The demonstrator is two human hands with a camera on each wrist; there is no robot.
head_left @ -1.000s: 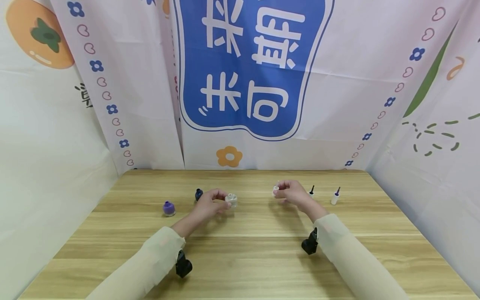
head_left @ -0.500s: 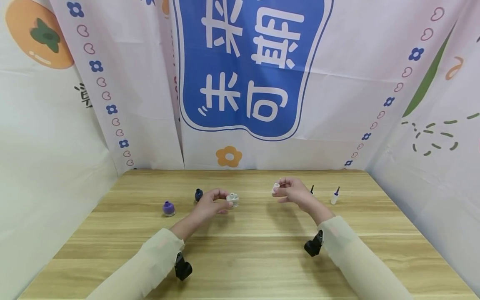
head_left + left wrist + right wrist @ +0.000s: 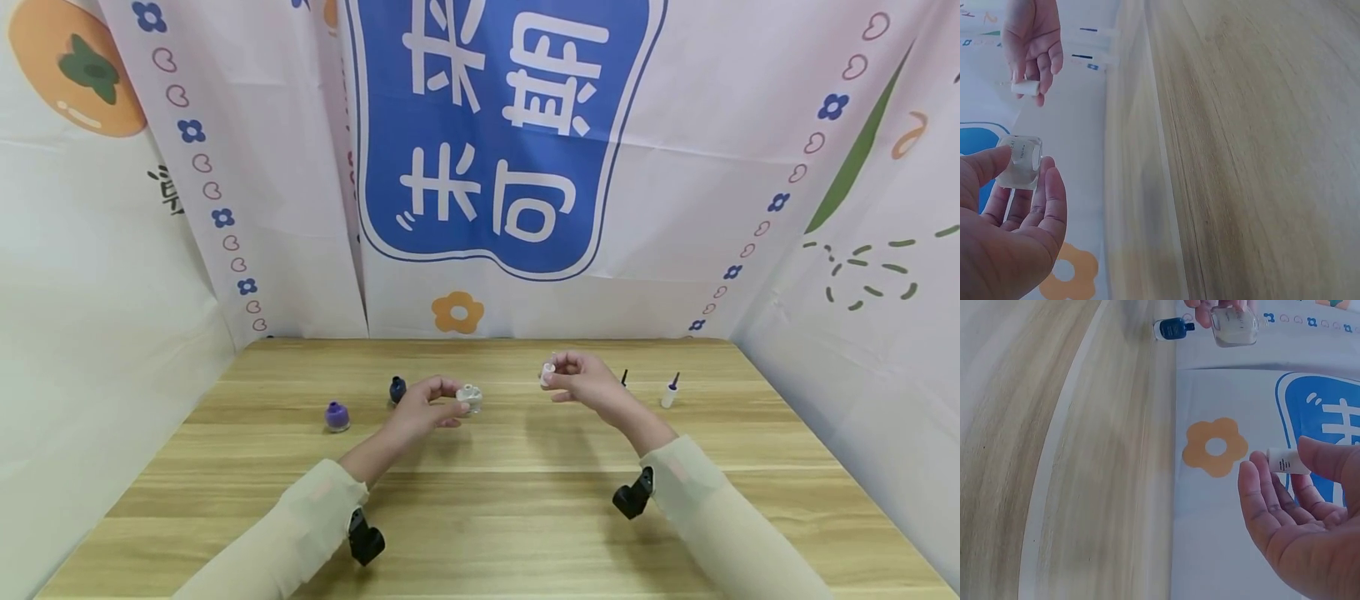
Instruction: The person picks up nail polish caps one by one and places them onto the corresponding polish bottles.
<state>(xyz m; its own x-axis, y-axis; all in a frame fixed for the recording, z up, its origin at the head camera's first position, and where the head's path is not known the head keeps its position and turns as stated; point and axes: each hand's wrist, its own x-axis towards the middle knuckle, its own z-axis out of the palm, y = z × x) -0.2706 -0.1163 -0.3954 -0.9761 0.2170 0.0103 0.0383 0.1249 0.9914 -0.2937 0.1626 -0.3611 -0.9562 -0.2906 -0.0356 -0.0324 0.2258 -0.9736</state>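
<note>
My left hand (image 3: 427,408) grips a small clear glass nail polish bottle (image 3: 470,401) with an open neck and pale contents. In the left wrist view my thumb presses the front of this bottle (image 3: 1020,164), fingers behind it. Across a gap to the right, my right hand (image 3: 590,387) pinches a white nail polish cap (image 3: 547,377) between thumb and fingers, above the table. Small dark print marks the cap (image 3: 1282,462) in the right wrist view, where it lies sideways. Any brush on it is hidden or too faint to make out.
A purple nail polish bottle (image 3: 337,418) stands uncapped at the left. A dark blue one (image 3: 397,389) is behind my left hand. Beyond my right hand, a white cap (image 3: 669,395) stands brush up, and another dark brush (image 3: 625,378) is partly hidden. Printed cloth (image 3: 645,308) encloses the table.
My right hand has risen a little with the white cap, which has tilted, and its forearm has swung right. My left hand has edged slightly right with the clear bottle.
</note>
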